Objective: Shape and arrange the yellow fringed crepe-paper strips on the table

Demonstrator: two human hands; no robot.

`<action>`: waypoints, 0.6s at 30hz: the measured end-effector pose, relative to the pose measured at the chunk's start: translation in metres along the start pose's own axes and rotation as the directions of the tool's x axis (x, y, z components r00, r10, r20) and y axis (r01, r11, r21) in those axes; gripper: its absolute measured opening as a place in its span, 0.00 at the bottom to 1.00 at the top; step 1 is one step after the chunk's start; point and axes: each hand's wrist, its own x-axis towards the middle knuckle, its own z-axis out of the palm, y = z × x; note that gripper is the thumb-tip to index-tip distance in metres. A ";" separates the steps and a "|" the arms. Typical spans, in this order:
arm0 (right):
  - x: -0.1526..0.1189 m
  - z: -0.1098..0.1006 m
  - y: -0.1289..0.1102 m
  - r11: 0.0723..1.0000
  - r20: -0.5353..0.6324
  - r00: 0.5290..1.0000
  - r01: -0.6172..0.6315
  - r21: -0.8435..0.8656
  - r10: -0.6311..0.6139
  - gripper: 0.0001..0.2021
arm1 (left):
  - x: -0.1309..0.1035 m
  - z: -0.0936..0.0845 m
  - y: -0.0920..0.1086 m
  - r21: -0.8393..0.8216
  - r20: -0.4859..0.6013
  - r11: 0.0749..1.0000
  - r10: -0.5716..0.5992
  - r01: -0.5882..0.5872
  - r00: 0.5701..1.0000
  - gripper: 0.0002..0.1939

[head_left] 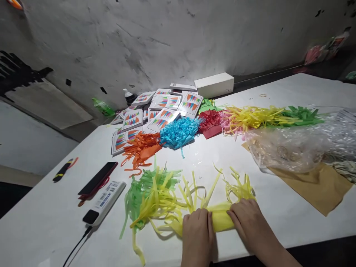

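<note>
Near the table's front edge, both my hands grip a yellow tissue-paper tassel [222, 220] whose middle is a flat rolled band. My left hand [197, 231] is closed round the band's left part, and my right hand [249, 221] pinches its right end. Cut yellow strips fan out beyond the fingers on both sides. Left of my left hand, loose yellow fringe [160, 202] lies over a green fringed bundle [139, 193]. My fingertips are partly hidden behind the paper.
Behind lies a row of orange [141, 146], blue [180, 132], red [210, 124] and yellow [254, 118] fringed bundles. Printed packs [133, 119] and a white box [214, 84] stand at the wall. A phone [98, 178] and power strip [107, 200] lie left; a plastic bag [286, 148] covers brown paper [317, 183] at right.
</note>
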 end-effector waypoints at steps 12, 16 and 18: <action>0.010 -0.011 -0.004 0.990 -0.155 0.986 0.045 -0.136 -0.066 0.12 | 0.021 -0.006 0.001 0.111 0.097 0.994 0.001 -0.012 0.995 0.17; -0.001 -0.008 -0.006 0.921 -0.083 0.918 0.389 -0.007 -0.388 0.16 | 0.023 -0.006 -0.001 0.091 0.109 0.996 0.011 -0.021 0.994 0.16; -0.004 -0.003 -0.006 0.917 -0.063 0.915 0.399 0.004 -0.398 0.15 | 0.021 -0.007 -0.005 0.068 0.106 0.998 0.005 -0.012 0.994 0.14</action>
